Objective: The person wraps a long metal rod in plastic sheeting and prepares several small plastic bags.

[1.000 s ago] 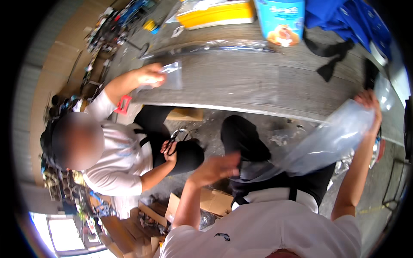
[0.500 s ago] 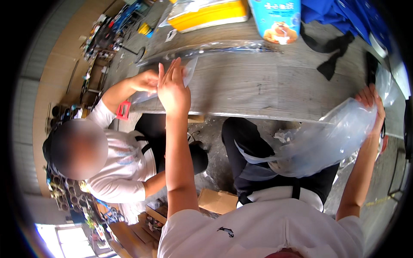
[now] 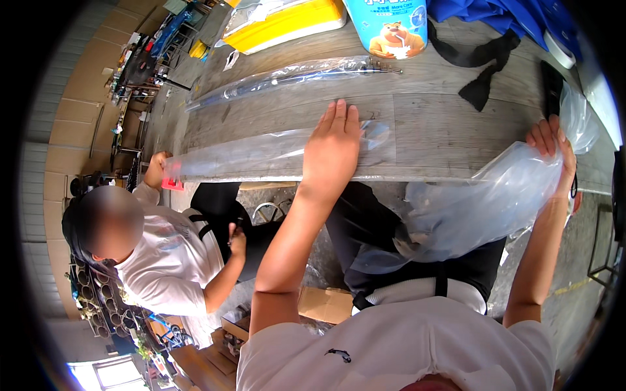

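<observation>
My left hand [image 3: 334, 140] lies flat, fingers stretched out, on a long clear plastic sleeve [image 3: 241, 155] along the table's near edge. A co-worker's hand [image 3: 156, 171] holds the sleeve's far left end. On the right, my right hand [image 3: 553, 144] is closed on a bunch of clear plastic film [image 3: 502, 202], which drapes off the table over my lap. Farther back on the table lies a clear wrapped bundle of thin rods [image 3: 280, 81], apart from both my hands.
At the back stand a yellow box [image 3: 283, 26] and a blue pouch [image 3: 391, 32] with a cartoon bear. A black strap [image 3: 479, 85] and blue cloth [image 3: 508, 16] lie at the back right. The co-worker sits to my left, the other hand [image 3: 238, 242] around something dark.
My left hand has come down and right from beside the co-worker's hand onto the table. The clear sleeve now lies stretched along the edge. The co-worker's hand has moved left.
</observation>
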Available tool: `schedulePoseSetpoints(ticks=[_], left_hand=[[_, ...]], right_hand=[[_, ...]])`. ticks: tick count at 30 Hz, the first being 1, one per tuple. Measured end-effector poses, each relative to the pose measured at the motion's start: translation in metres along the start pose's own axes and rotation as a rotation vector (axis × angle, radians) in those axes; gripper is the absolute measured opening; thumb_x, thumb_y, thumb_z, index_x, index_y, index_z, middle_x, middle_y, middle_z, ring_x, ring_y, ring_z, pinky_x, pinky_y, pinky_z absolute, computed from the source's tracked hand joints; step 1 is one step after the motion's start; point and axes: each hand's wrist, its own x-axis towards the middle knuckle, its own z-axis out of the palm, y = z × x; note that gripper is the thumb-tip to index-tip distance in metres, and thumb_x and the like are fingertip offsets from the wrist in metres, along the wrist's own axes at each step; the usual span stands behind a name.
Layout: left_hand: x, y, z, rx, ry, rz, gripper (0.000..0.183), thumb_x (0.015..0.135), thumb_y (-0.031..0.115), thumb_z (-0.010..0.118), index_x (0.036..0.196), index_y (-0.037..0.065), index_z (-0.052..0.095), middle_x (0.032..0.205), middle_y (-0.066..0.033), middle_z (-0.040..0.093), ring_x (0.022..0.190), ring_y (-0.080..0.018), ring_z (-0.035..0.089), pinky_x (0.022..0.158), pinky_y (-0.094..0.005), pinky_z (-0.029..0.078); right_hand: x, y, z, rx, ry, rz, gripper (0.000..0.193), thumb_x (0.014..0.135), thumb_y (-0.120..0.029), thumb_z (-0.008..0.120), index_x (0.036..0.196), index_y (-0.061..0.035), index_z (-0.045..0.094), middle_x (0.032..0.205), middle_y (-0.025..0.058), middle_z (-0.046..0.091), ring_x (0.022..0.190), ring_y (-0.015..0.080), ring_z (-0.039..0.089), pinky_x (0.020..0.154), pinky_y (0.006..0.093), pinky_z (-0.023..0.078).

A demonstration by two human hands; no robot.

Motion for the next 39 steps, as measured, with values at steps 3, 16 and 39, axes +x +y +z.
schedulePoseSetpoints(ticks=[3, 16, 39], left_hand=[[0.002, -0.001, -0.001, 0.011, -0.03, 0.015, 0.037, 0.084, 0.015, 0.061, 0.117, -0.002, 0.056, 0.124, -0.0189, 0.056, 0.117, -0.0299, 0.054, 0.094, -0.0352, 0.047], [-0.003, -0.004, 0.001, 0.074, -0.046, 0.039, 0.038, 0.087, 0.016, 0.057, 0.118, -0.004, 0.054, 0.125, -0.0223, 0.054, 0.117, -0.0321, 0.054, 0.096, -0.0364, 0.046], [-0.007, -0.003, 0.016, 0.065, 0.137, 0.032, 0.036, 0.078, 0.009, 0.055, 0.109, -0.007, 0.06, 0.116, -0.0256, 0.059, 0.109, -0.0329, 0.059, 0.094, -0.0371, 0.048]], right_hand=[[0.0, 0.001, 0.001, 0.004, -0.022, -0.006, 0.021, 0.086, -0.016, 0.06, 0.077, -0.0107, 0.042, 0.06, -0.0031, 0.035, 0.06, 0.0082, 0.034, 0.069, 0.0248, 0.032], [0.007, 0.002, -0.021, -0.037, -0.169, 0.034, 0.021, 0.086, -0.02, 0.058, 0.08, -0.0126, 0.039, 0.064, -0.0046, 0.036, 0.061, 0.0059, 0.034, 0.067, 0.0229, 0.029], [0.003, -0.002, -0.022, -0.055, -0.155, 0.047, 0.019, 0.086, -0.017, 0.058, 0.083, -0.0113, 0.04, 0.067, -0.0039, 0.031, 0.063, 0.0069, 0.031, 0.072, 0.0241, 0.03]])
